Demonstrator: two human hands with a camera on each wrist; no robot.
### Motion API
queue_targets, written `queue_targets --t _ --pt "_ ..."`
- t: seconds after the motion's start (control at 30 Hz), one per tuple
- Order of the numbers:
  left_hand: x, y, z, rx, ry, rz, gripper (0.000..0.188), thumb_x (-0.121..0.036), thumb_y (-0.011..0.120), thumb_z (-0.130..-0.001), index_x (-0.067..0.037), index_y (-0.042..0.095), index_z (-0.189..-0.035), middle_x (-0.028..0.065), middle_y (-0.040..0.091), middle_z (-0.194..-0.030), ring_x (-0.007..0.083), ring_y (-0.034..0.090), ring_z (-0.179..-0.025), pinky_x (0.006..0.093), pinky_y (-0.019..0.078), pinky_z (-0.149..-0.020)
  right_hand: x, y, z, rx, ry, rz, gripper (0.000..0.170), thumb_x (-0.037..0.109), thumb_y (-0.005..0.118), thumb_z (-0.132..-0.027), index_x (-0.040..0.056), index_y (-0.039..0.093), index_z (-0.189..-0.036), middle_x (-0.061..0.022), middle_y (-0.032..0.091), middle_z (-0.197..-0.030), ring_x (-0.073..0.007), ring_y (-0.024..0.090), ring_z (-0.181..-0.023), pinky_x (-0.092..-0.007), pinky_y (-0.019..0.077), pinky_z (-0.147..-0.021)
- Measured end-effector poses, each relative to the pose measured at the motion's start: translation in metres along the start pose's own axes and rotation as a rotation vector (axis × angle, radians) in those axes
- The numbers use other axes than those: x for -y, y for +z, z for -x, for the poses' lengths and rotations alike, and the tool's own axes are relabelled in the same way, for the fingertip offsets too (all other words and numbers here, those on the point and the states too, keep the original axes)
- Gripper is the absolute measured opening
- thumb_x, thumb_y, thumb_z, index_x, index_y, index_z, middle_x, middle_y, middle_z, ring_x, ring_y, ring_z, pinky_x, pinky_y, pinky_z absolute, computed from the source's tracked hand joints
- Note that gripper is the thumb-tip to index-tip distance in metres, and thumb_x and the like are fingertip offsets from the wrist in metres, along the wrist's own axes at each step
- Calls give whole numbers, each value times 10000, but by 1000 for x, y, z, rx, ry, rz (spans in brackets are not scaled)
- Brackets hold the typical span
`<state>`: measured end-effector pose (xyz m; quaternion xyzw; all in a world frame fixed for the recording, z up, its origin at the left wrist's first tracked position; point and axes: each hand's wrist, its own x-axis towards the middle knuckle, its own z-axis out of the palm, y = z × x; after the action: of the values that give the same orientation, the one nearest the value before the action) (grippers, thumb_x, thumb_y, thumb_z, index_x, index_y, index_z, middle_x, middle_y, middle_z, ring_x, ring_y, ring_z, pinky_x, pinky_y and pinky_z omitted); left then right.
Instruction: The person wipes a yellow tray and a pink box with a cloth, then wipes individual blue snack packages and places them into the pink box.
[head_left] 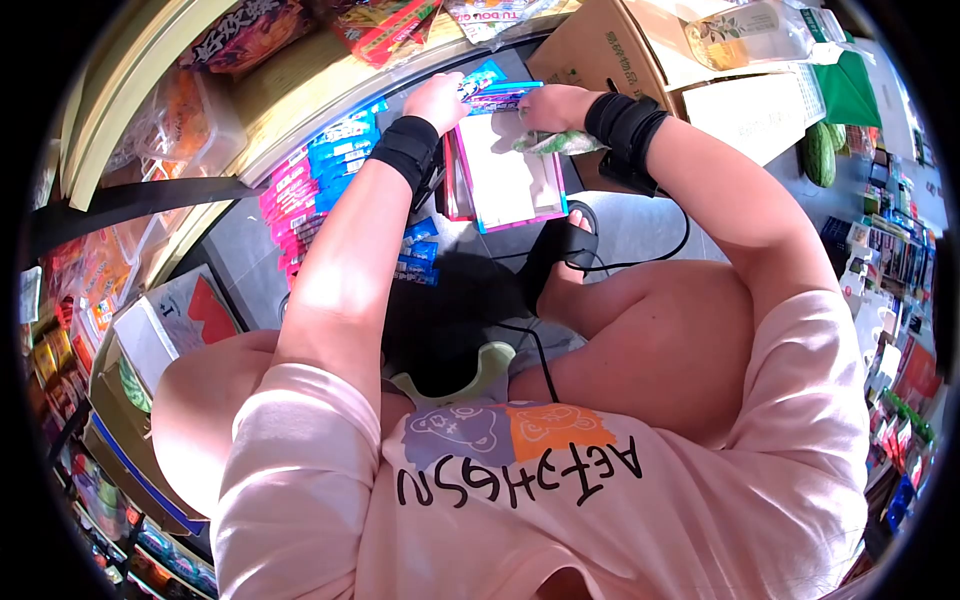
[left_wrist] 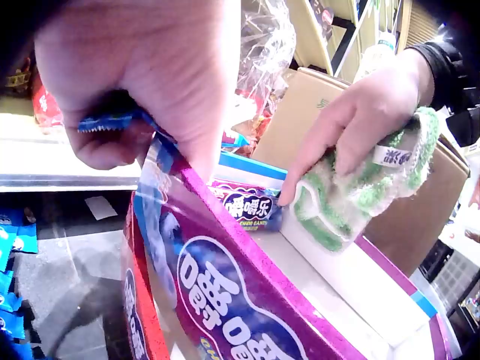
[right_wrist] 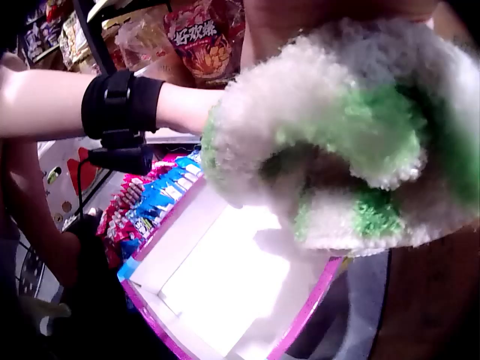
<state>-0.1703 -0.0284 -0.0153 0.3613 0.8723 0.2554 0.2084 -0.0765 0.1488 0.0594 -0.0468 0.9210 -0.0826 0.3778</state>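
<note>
R hand [left_wrist: 367, 112], cloth [left_wrist: 360, 191] @ box rim [left_wrist: 259, 255]

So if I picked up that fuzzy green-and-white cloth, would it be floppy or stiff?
Probably floppy: the green-and-white cloth bunches and folds in the right hand. It's likely light for its size, since its pile looks fluffy. And it probably wouldn't roll or slip easily, because it's crumpled and its surface looks fuzzy.

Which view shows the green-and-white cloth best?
The left wrist view: the cloth and its label show clearly in the right hand. The right wrist view has it larger but blurred and cropped; the head view shows only a small patch.
</note>
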Motion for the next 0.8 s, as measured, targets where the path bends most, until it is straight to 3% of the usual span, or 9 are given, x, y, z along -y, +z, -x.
queue_targets --t 0.1,0.17,0.3,0.43,0.53,0.6,0.67,0.73,0.8 --pt "0 0 1 -70 24 -5 460 -357 651 -794 -53 562 -1127 185 615 -1049 330 598 -984 391 470 -850 2 -12 8 8 -20 -6 305 267 469 -863 62 615 -1034 -204 626 -1000 -355 597 -939 -407 443 -853" --pt "-7 -6 1 -148 -26 15 477 -406 608 -823 -43 568 -1130 200 621 -1017 335 598 -983 388 470 -844 7 -21 18 -4 45 -120 296 254 464 -868 65 607 -1045 -201 628 -990 -353 599 -935 -412 443 -846" --pt "-5 -10 -10 -342 -121 153 519 -481 533 -863 -13 596 -1079 222 636 -959 344 605 -968 389 470 -828 -3 -15 19 -49 -2 -138 277 241 468 -869 66 595 -1041 -208 623 -974 -367 600 -898 -429 447 -814" --pt "-8 -19 -16 -176 -166 311 447 -409 545 -879 24 602 -975 182 656 -883 273 623 -796 346 471 -754 -7 -9 19 -101 -25 -121 274 230 470 -865 59 593 -1041 -206 625 -969 -374 597 -888 -430 453 -808" --pt "-4 -11 -19 -144 -132 517 370 -341 548 -890 19 608 -951 157 658 -840 248 626 -775 342 479 -723 -11 0 15 -153 -18 -80 276 227 472 -866 49 593 -1039 -203 628 -952 -374 597 -879 -427 455 -806" --pt "-7 -6 -18 -69 -93 958 284 -268 527 -915 -1 594 -985 120 662 -840 181 613 -769 295 477 -698 -11 -7 19 -202 -16 -25 277 237 481 -868 42 599 -1025 -203 633 -928 -372 600 -869 -421 458 -804" --pt "-12 -11 -18 26 -52 1277 212 -175 473 -949 -35 537 -1095 75 665 -911 117 607 -800 245 486 -695 -12 -25 25 -339 -56 -89 294 267 494 -848 35 627 -969 -204 641 -907 -374 610 -856 -417 470 -804" --pt "-26 -24 -11 62 -87 1391 238 -178 466 -951 -48 512 -1145 71 652 -991 121 604 -849 263 495 -748 -12 -42 27 -454 -10 -261 310 280 514 -835 7 634 -917 -210 643 -893 -375 614 -844 -417 478 -812" --pt "-35 -32 -9 82 -74 1446 288 -144 458 -943 -62 459 -1219 70 608 -1120 156 605 -954 312 498 -843 4 -68 42 -759 52 -299 273 228 533 -823 -14 615 -920 -225 630 -881 -358 612 -856 -409 481 -798"
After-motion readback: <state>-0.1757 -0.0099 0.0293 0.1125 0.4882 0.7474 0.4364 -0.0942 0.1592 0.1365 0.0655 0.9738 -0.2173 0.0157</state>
